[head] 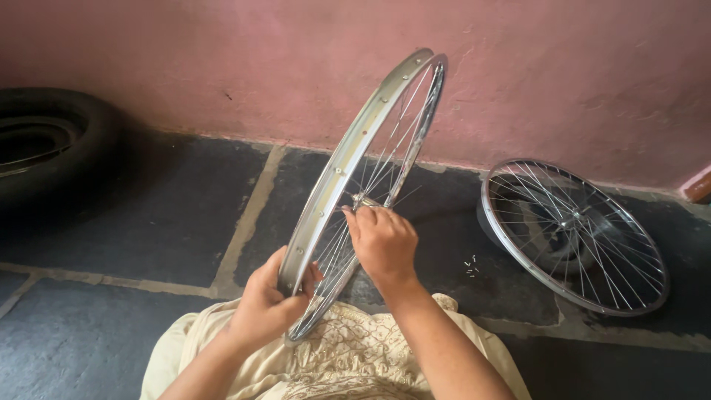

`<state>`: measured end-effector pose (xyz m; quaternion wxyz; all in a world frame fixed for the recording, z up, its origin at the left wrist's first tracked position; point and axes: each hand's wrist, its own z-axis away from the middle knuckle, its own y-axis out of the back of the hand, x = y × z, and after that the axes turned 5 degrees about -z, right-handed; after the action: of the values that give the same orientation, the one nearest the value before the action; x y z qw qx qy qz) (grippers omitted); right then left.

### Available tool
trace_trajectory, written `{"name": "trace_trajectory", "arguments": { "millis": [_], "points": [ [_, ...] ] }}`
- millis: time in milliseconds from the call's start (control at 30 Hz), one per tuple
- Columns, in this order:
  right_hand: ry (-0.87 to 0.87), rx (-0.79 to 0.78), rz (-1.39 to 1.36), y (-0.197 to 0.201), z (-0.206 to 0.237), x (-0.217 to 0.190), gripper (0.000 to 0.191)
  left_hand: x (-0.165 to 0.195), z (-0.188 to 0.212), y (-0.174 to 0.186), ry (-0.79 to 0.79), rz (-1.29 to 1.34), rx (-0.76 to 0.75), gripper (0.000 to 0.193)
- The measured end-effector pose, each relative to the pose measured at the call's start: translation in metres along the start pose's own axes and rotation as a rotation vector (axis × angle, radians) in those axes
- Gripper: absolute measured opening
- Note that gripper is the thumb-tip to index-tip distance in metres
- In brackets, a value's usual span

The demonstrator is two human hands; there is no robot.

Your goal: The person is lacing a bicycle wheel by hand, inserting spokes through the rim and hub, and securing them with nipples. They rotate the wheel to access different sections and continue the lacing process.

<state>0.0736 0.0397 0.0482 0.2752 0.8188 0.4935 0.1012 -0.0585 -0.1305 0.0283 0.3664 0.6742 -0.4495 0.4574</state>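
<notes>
Two hands work one bicycle wheel rim [348, 159], standing upright on the lap, its long line rising up and right toward the pink wall [555, 67]: left hand [268, 300] clamped on the lower rim, right hand [384, 243] pinching at the hub [361, 200]; no labels or packages show

Silver spokes against pink and slate

I see the wheel rim [348, 159] I'm holding as bright silver with thin silver spokes, and the second wheel [574, 233] lying on the floor in the same shiny metal. The wall [555, 67] is a mottled dusty pink, the floor [148, 215] dark slate-grey slabs with pale grey joints. My garment [348, 363] is cream with a fine embroidered tracery pattern. The tyre [44, 148] off to the side is black.
</notes>
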Motion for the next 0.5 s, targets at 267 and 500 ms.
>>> {"name": "trace_trajectory", "arguments": {
  "millis": [267, 500],
  "points": [
    [-0.146, -0.089, -0.718, 0.000, 0.000, 0.009, 0.009, -0.012, 0.005, 0.001, -0.056, -0.047, 0.013, 0.036],
    [-0.715, -0.070, -1.735, -0.026, 0.004, 0.033, 0.014, -0.066, 0.023, 0.010, -0.276, -0.028, 0.026, 0.048]
  ]
}}
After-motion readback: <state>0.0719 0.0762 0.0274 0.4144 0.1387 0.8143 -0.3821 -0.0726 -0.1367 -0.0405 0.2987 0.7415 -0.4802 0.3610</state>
